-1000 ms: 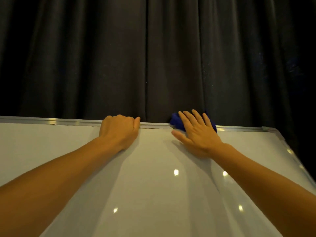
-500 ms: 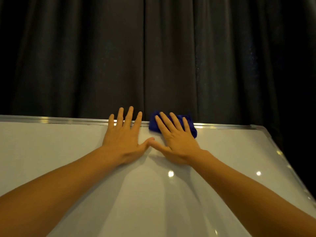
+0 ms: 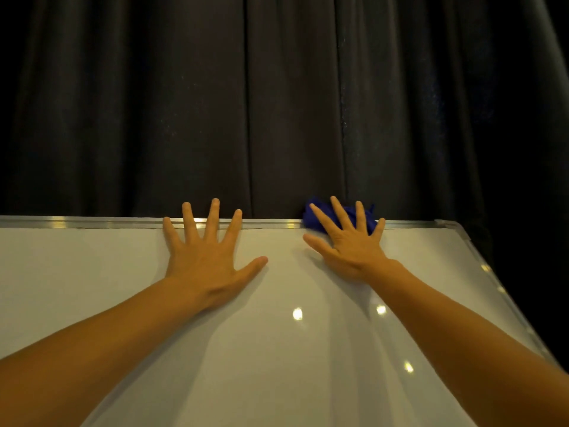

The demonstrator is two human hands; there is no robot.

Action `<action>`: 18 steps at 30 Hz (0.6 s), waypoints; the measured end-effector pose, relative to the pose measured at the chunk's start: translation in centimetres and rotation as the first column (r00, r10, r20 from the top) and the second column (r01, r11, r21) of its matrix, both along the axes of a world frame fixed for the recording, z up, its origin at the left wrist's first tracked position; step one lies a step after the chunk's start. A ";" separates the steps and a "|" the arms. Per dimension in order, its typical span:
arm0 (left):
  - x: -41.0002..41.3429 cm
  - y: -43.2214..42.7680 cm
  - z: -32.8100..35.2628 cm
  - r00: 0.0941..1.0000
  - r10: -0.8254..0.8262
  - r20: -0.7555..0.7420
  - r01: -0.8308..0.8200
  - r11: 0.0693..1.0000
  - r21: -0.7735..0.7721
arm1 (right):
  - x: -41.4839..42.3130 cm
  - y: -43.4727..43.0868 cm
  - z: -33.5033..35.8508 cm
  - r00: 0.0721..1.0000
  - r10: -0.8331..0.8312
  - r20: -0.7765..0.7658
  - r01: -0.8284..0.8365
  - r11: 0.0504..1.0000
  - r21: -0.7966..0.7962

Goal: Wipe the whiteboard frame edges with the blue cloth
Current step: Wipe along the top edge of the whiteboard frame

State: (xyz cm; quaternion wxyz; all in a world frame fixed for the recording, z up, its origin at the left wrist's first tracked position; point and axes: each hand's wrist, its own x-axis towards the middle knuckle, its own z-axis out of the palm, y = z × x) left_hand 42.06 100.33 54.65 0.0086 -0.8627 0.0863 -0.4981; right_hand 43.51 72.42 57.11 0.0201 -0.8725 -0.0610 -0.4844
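The white whiteboard (image 3: 277, 374) fills the lower half of the head view, and its silver frame top edge (image 3: 107, 223) runs across the middle. A crumpled blue cloth (image 3: 314, 212) sits on that top edge, right of centre. My right hand (image 3: 348, 249) presses the cloth against the frame with its fingers spread over it, hiding most of the cloth. My left hand (image 3: 206, 257) lies flat on the board with fingers apart and fingertips reaching over the top edge. It holds nothing.
A dark pleated curtain (image 3: 277, 103) hangs right behind the board. The frame's right edge (image 3: 492, 285) slants down from the top right corner (image 3: 443, 224). Small light reflections dot the board surface.
My right hand and the cloth have slid right along the top edge, away from my left hand. A second ago my left hand was curled over the edge; it now lies flat and spread.
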 end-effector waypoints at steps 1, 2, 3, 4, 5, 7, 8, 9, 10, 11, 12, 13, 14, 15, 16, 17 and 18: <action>0.1 0.0 -0.1 1.000 0.001 -0.001 -0.001 1.000 -0.007 | 0.1 -0.5 0.2 0.999 -0.016 -0.029 0.018 0.999 0.049; 0.2 -0.3 -0.2 1.000 0.001 -0.007 -0.001 1.000 -0.014 | 0.2 -0.2 0.5 0.998 -0.001 -0.056 0.005 0.997 0.070; 0.3 -0.6 -0.2 1.000 0.004 -0.015 -0.005 1.000 -0.021 | 0.3 0.9 0.6 0.996 0.045 -0.077 -0.041 0.998 0.057; 0.3 -0.9 -0.1 1.000 0.009 -0.023 -0.010 1.000 -0.027 | 0.5 2.2 0.5 0.991 0.104 -0.087 -0.104 0.995 0.005; 0.5 -1.2 0.0 1.000 0.016 -0.027 -0.017 0.999 -0.031 | 0.9 3.4 0.3 0.984 0.159 -0.084 -0.165 0.983 -0.077; 0.9 -1.2 0.3 0.999 0.038 -0.018 -0.038 0.999 -0.033 | 1.7 3.8 0.1 0.974 0.221 -0.054 -0.228 0.945 -0.233; 1.1 -1.1 0.2 0.999 0.039 -0.010 -0.039 0.999 -0.036 | 1.8 3.1 0.5 0.974 0.222 -0.034 -0.223 0.936 -0.272; 1.2 -1.0 0.1 1.000 0.030 -0.005 -0.030 0.999 -0.035 | 1.8 2.0 1.0 0.978 0.209 -0.021 -0.206 0.938 -0.278; 1.3 -0.9 -0.2 1.000 0.018 -0.003 -0.018 0.999 -0.027 | 1.8 1.0 1.5 0.982 0.188 -0.016 -0.186 0.948 -0.257; 1.3 -1.0 -0.5 1.000 0.010 -0.005 -0.010 1.000 -0.018 | 1.8 0.2 1.9 0.986 0.166 -0.014 -0.165 0.961 -0.222; 1.4 -1.5 -0.8 1.000 0.011 -0.011 -0.011 1.000 -0.007 | 1.9 -0.3 2.2 0.989 0.148 -0.018 -0.148 0.972 -0.183; 1.5 -2.2 -0.9 1.000 0.019 -0.020 -0.019 1.000 -0.002 | 2.1 -0.3 2.3 0.990 0.142 -0.022 -0.144 0.977 -0.155; 1.4 -2.8 -0.9 0.999 0.029 -0.029 -0.029 1.000 -0.005 | 2.4 0.2 2.2 0.988 0.152 -0.025 -0.154 0.977 -0.149; 1.4 -3.7 -0.7 0.999 0.037 -0.038 -0.038 0.999 -0.016 | 2.8 0.8 2.0 0.984 0.176 -0.020 -0.177 0.971 -0.164; 1.3 -4.6 -0.5 0.998 0.045 -0.044 -0.047 0.998 -0.029 | 3.3 1.2 1.8 0.979 0.204 -0.009 -0.202 0.960 -0.194; 1.4 -5.3 -0.3 0.997 0.056 -0.044 -0.058 0.997 -0.044 | 3.7 1.1 1.7 0.973 0.229 0.000 -0.223 0.947 -0.230; 1.4 -5.8 -0.2 0.997 0.067 -0.044 -0.070 0.996 -0.055 | 3.9 0.3 1.9 0.970 0.243 0.009 -0.233 0.938 -0.259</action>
